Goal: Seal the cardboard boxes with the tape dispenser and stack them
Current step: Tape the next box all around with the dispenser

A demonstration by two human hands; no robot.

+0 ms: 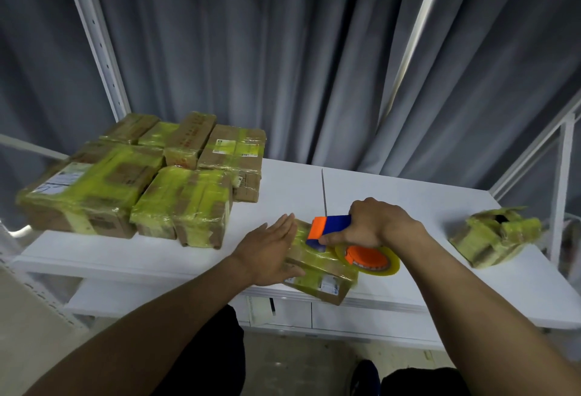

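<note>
A small cardboard box (323, 273) wrapped in yellowish tape lies at the front edge of the white table (408, 207). My left hand (270, 251) lies flat against the box's left side, fingers straight. My right hand (374, 222) grips the blue and orange tape dispenser (330, 229), whose head rests on the box top. Its orange-cored tape roll (367, 258) sits just right of the box. Several taped boxes (147, 175) are gathered at the table's left, some stacked on others.
A crumpled taped box (496, 235) lies alone near the table's right edge. White metal shelf posts (97, 37) rise at both sides in front of a grey curtain. A seam runs across the table's middle.
</note>
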